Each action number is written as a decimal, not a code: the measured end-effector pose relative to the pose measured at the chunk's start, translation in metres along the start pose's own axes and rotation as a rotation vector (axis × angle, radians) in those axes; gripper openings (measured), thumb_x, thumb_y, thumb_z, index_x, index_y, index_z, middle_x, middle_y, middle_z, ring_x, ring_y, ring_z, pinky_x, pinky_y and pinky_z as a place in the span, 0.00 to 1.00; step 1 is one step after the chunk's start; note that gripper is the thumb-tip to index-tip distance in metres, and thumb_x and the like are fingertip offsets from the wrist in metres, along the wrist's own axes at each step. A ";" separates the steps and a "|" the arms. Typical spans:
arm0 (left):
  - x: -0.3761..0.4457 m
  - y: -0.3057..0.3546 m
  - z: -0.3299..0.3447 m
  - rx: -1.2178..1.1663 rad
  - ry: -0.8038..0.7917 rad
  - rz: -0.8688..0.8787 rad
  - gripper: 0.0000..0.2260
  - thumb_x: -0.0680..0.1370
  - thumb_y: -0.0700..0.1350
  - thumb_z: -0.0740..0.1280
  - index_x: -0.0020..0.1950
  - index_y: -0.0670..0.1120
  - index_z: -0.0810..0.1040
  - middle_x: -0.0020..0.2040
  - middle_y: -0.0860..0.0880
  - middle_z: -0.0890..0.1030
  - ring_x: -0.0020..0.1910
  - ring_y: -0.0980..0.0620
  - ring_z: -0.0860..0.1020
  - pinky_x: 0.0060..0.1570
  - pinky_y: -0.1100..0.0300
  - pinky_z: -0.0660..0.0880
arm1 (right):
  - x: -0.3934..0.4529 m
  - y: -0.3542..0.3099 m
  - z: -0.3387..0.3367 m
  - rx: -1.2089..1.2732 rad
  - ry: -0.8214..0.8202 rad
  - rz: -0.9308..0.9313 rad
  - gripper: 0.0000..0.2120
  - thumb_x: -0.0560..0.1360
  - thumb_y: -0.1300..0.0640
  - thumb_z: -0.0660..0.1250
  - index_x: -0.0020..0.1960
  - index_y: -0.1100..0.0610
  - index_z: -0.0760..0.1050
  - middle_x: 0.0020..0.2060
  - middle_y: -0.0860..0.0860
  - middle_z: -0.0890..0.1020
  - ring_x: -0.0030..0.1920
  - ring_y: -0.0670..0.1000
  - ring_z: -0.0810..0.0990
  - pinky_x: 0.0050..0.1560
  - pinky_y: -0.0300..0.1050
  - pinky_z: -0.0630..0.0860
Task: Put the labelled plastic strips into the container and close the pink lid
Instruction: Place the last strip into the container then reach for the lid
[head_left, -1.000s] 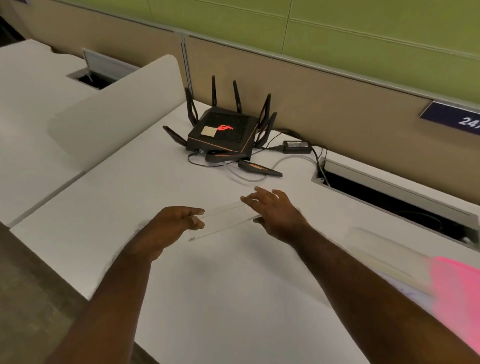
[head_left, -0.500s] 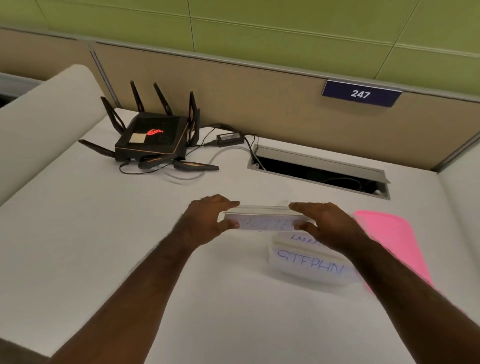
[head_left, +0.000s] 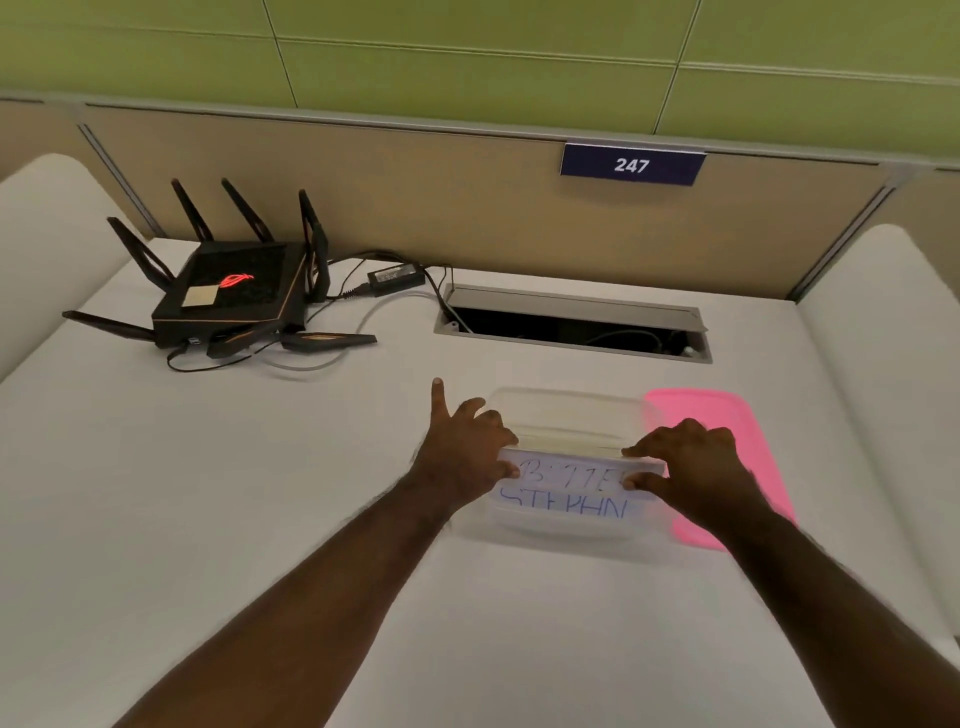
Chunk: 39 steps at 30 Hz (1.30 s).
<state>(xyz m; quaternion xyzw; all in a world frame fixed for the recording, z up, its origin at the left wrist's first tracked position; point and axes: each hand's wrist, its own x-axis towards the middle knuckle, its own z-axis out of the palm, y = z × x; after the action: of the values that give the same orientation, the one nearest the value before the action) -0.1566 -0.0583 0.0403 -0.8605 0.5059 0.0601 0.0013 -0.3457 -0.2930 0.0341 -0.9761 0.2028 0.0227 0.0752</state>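
Observation:
A clear plastic container (head_left: 566, 410) stands open on the white desk, right of centre. Over its near half I hold a clear plastic strip (head_left: 569, 475) with blue handwriting, one end in each hand. My left hand (head_left: 467, 447) pinches the strip's left end, index finger pointing up. My right hand (head_left: 691, 460) pinches the right end. Another labelled strip (head_left: 563, 509) with blue letters lies inside the container, just below the held one. The pink lid (head_left: 727, 415) lies flat on the desk to the container's right, partly behind my right hand.
A black router (head_left: 234, 291) with several antennas and its cables sits at the back left, with a power brick (head_left: 396, 275) beside it. An open cable hatch (head_left: 571, 327) lies behind the container. A beige partition with a "247" sign (head_left: 631, 165) closes the back.
Both hands carried the strip from the left of the desk rightward to the container. The strip now sits lower, over the container's near half above the other labelled strip.

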 end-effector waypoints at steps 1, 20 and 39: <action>0.001 0.004 0.001 0.044 -0.030 0.008 0.20 0.76 0.64 0.61 0.65 0.58 0.76 0.66 0.54 0.76 0.75 0.48 0.61 0.66 0.31 0.29 | -0.002 0.000 0.002 -0.021 -0.013 0.009 0.20 0.68 0.36 0.69 0.57 0.43 0.80 0.55 0.42 0.82 0.55 0.49 0.73 0.53 0.49 0.61; 0.031 0.055 0.012 0.260 -0.172 -0.054 0.21 0.75 0.62 0.61 0.57 0.48 0.80 0.60 0.46 0.81 0.75 0.39 0.61 0.61 0.26 0.27 | 0.003 -0.016 -0.001 -0.078 -0.014 -0.002 0.21 0.70 0.34 0.66 0.57 0.44 0.78 0.50 0.45 0.81 0.53 0.50 0.76 0.56 0.52 0.64; 0.039 0.258 0.033 0.318 -0.155 0.388 0.16 0.74 0.46 0.69 0.60 0.43 0.79 0.59 0.42 0.82 0.73 0.35 0.65 0.67 0.27 0.34 | -0.101 0.128 0.071 0.395 0.068 0.877 0.22 0.76 0.47 0.66 0.66 0.55 0.71 0.57 0.61 0.77 0.57 0.64 0.77 0.59 0.60 0.74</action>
<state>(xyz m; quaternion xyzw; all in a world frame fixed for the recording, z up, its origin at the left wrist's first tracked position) -0.3659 -0.2156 0.0184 -0.7292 0.6629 0.0447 0.1637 -0.4906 -0.3581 -0.0457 -0.7659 0.5979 -0.0183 0.2357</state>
